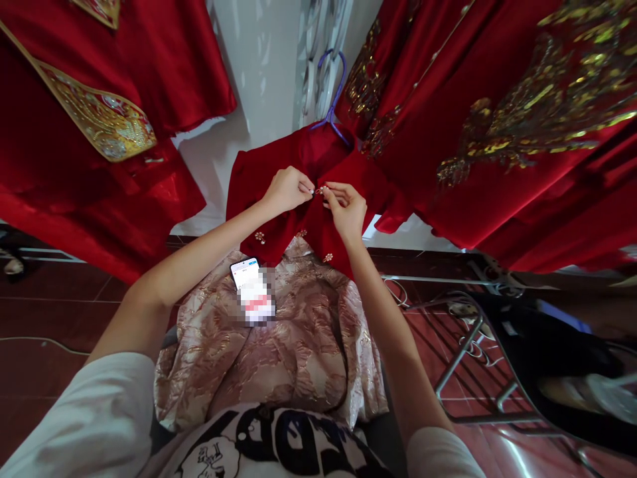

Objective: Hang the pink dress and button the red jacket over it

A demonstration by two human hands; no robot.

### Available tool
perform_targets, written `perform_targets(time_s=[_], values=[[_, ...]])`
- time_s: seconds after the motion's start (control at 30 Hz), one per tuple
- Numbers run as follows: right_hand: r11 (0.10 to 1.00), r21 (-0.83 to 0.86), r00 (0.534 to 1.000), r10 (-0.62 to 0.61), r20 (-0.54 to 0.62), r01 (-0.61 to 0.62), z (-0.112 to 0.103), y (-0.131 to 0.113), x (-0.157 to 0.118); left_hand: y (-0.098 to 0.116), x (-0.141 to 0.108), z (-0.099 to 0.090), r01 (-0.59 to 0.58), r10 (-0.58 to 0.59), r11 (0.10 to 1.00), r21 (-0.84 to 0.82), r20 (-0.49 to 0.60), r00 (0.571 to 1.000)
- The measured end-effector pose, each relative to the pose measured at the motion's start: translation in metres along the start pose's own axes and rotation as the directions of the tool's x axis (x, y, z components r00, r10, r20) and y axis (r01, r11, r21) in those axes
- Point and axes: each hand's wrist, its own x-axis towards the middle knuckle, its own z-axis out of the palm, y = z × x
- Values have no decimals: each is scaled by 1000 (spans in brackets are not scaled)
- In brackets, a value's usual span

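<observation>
A short red garment (253, 166) hangs in front of me on a purple hanger (343, 73). At its front opening, my left hand (292, 190) is closed in a pinch, and what lies in its fingertips is too small to make out. Facing it, my right hand (347, 211) pinches a small pearly, gold-coloured ornament (320, 191) at the garment's edge. The fingertips of both hands are close together but apart. Lower on the garment sit flower-shaped ornaments, one at the left (259, 237), one near the middle (301, 234) and one at the right (328, 257).
Pinkish-gold brocade fabric (293, 352) covers my lap, with a lit phone (251, 271) lying on it. Red garments with gold embroidery (117, 123) and sequins (537, 106) hang on both sides. A metal-framed black chair (527, 352) stands at the right, near cables on the tiled floor.
</observation>
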Motion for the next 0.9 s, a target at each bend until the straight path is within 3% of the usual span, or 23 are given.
perform_targets(time_s=[0.13,0.4,0.77,0.9], values=[[1000,-15,999,20,39,-20,2,-3,-1,-3,3,-1,-44,44,997,-67,-6,999],[1000,1,999,16,37,-16,4,8,0,2,3,4,-29,29,1000,11,-39,999],[967,157,979,201,23,-202,7,27,5,-3,9,0,-141,139,990,21,56,989],[955,171,970,237,52,-243,6,29,6,-5,7,1,-116,117,993,-22,27,993]])
